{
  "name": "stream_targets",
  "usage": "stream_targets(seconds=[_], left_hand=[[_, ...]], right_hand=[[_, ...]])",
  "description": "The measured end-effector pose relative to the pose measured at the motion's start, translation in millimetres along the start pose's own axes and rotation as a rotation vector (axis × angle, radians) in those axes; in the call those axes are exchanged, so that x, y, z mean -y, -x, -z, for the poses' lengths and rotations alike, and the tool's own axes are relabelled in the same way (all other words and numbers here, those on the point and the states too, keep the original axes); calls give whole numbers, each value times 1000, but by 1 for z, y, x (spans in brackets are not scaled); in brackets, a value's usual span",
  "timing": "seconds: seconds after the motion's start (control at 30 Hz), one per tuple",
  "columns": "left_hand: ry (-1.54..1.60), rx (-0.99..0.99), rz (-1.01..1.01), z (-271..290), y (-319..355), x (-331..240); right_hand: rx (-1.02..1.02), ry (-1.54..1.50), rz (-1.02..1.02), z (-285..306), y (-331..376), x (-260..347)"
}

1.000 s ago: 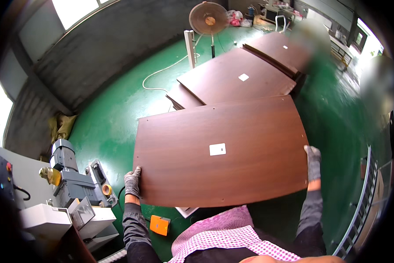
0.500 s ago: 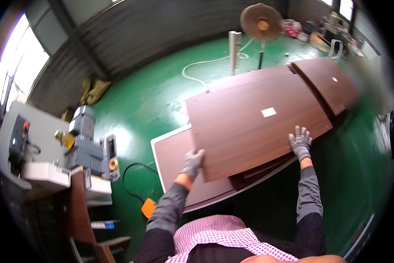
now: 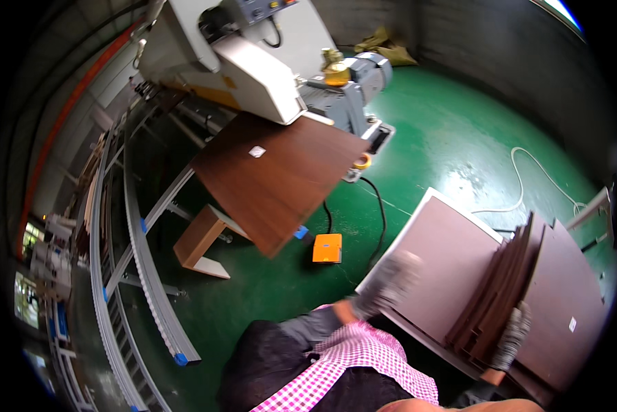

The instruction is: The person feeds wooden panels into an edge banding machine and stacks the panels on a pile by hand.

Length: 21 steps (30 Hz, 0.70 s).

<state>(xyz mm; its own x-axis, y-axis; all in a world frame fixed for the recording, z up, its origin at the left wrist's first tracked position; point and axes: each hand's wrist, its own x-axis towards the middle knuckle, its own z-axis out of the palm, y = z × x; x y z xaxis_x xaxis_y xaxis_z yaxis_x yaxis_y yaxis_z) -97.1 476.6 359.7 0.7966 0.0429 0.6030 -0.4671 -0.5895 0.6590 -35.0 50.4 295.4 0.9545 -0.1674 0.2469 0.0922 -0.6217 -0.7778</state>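
Note:
My right hand [image 3: 513, 338], in a grey glove, lies along the near edge of a brown wood-grain panel [image 3: 562, 295] with a small white label. Its fingers are stretched out against the panel. Beside it several thin brown boards [image 3: 490, 295] are stacked with their edges showing. They rest on a pale-edged platform [image 3: 428, 264] at the lower right. My left hand [image 3: 389, 283], gloved too, is smeared by motion over the platform's left edge, apart from the panels. Whether it holds anything does not show.
Ahead stands a white machine [image 3: 264, 82] with a grey motor [image 3: 370, 72]. Another brown panel [image 3: 281, 178] sticks out from it toward me. An orange foot pedal [image 3: 327, 248] and its black cable lie on the green floor. Metal roller rails [image 3: 143, 268] run along the left.
My view has turned left, bringing the machine and its panel into the middle. My left hand has come off the large panel's edge. My right hand still touches the panels.

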Motion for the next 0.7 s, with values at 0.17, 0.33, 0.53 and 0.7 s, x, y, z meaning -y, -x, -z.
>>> stream_targets(seconds=[0.17,0.33,0.53,0.7], left_hand=[[-689,-752,613,267,97,136],[234,-995,1058,300,186,209],[663,-1076,1005,305,180,257],[-917,-791,793,438,113,275]], right_hand=[[421,-218,284,-252,-13,188],[380,181,761,-420,-101,320],[95,679,336,-493,-149,273],[376,60,-84,-395,-12,203]])
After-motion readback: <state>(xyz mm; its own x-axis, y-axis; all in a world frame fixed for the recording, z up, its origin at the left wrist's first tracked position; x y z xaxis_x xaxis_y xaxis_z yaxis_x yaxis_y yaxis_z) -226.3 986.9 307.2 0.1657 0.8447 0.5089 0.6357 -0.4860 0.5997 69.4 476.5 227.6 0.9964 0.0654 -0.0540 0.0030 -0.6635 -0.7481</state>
